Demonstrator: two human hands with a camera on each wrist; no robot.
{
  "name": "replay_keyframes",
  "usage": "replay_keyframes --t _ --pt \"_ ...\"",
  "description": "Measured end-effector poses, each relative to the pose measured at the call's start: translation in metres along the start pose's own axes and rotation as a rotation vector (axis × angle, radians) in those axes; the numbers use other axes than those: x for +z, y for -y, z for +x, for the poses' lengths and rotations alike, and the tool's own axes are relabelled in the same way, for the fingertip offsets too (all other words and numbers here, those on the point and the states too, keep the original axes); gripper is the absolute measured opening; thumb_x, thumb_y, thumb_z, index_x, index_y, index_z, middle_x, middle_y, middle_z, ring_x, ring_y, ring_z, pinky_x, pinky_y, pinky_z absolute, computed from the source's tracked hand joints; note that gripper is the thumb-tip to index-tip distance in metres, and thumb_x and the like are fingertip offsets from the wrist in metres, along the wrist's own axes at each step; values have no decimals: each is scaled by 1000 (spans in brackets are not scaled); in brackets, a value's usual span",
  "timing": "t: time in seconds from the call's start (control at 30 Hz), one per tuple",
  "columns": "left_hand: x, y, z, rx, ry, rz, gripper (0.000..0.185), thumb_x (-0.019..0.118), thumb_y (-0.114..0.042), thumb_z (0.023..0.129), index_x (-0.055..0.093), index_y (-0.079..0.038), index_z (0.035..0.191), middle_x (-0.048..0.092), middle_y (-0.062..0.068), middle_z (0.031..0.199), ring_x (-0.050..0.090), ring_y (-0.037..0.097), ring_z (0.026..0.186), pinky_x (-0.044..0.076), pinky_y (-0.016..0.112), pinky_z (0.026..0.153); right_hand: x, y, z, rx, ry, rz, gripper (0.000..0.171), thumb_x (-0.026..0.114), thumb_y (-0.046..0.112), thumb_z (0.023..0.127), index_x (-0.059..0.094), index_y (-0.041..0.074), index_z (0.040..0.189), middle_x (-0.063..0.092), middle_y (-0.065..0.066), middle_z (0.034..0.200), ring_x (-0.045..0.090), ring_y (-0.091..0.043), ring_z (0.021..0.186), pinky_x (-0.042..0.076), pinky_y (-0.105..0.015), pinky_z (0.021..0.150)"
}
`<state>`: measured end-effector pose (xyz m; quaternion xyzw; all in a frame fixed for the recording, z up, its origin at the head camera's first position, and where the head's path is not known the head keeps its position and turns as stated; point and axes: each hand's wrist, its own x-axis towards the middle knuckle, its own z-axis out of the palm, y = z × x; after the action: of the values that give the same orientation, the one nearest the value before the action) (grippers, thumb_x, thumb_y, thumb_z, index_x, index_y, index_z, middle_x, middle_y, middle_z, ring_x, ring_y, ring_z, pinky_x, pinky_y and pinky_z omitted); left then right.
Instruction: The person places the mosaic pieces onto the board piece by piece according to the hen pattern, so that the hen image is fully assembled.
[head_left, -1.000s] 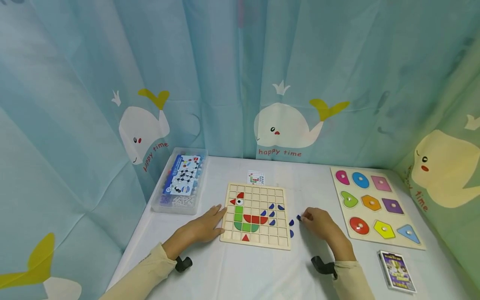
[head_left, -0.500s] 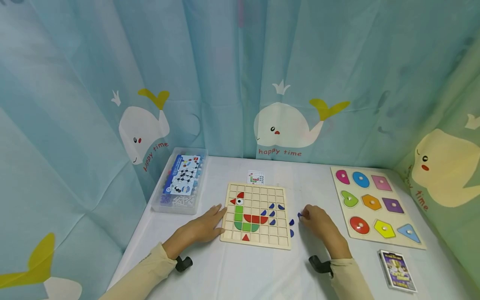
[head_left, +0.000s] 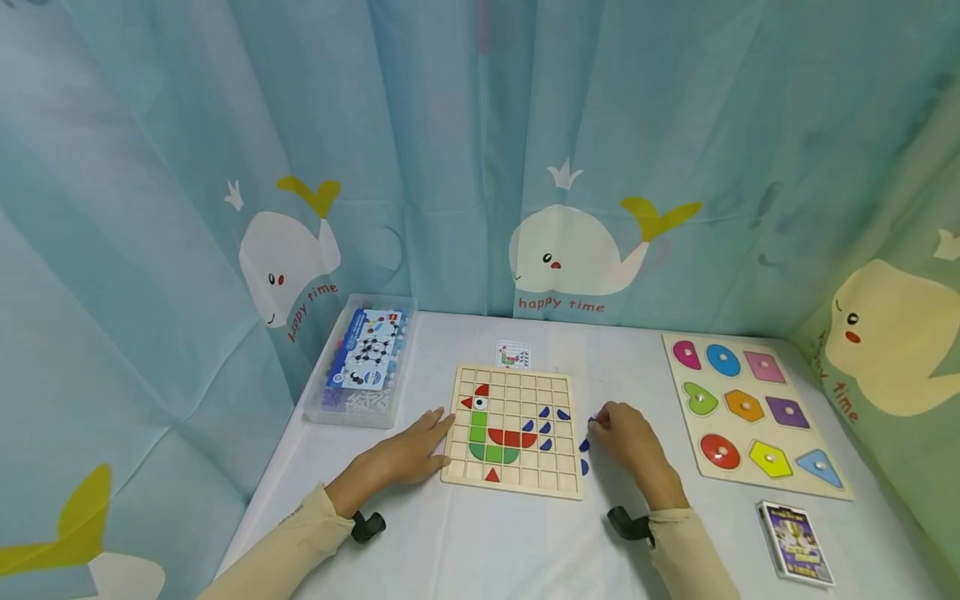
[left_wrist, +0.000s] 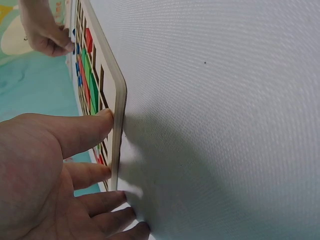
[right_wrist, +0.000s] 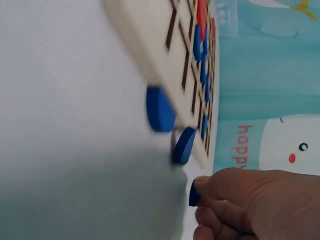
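A: Where do the hands lie?

B: The left hand (head_left: 408,451) rests flat on the desk (head_left: 480,542), fingers spread and straight, fingertips (left_wrist: 106,119) touching the left edge of the wooden grid board (head_left: 513,430). The right hand (head_left: 626,437) sits just right of the board, fingers curled, pinching a small blue piece (right_wrist: 194,193) at its tips.

A: And that piece, relative to the board?

B: It is held near the board's right edge, just above the desk. Two more blue pieces (right_wrist: 160,109) lie on the desk just beside that edge, nearer than the pinched one.

A: What fills the board?

B: A bird figure in red, green and blue tiles.

A: And around it?

B: A clear plastic box (head_left: 362,359) at far left, a small pattern card (head_left: 512,355) just beyond the board, a shape puzzle (head_left: 753,412) at right, and a card pack (head_left: 797,542) at near right.
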<state>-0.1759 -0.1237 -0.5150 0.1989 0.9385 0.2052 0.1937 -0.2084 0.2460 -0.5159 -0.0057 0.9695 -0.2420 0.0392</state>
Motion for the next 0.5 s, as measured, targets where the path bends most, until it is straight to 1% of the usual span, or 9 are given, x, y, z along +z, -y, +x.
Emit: replay_keyframes --t 0.1,0.23,0.37,0.5 --pt "0 1 0 -1 2 3 70 60 -31 101 27 -9 159 19 15 164 16 33 149 23 48 118 5 8 2 -10 -19 29 15 70 11 92 65 -2 95 60 -9 82 55 -22 71 49 -38 62" --pt "-1 1 0 6 1 10 70 61 -31 101 27 -8 159 20 16 163 17 34 149 23 48 118 12 24 0 -41 -16 78 13 70 11 93 65 -1 94 59 -7 81 54 -20 67 48 -33 55" --pt "-1 2 0 19 -4 8 70 61 -30 101 28 -7 158 20 17 163 17 35 149 23 48 117 19 35 -3 -70 -13 96 14 72 12 93 64 0 94 59 -6 81 54 -19 68 48 -32 56" --pt "-1 1 0 22 -3 9 70 61 -30 101 27 -7 159 20 17 163 17 34 149 23 48 117 26 36 -5 -69 2 95 13 73 11 92 65 1 92 60 -4 80 54 -18 70 48 -33 60"
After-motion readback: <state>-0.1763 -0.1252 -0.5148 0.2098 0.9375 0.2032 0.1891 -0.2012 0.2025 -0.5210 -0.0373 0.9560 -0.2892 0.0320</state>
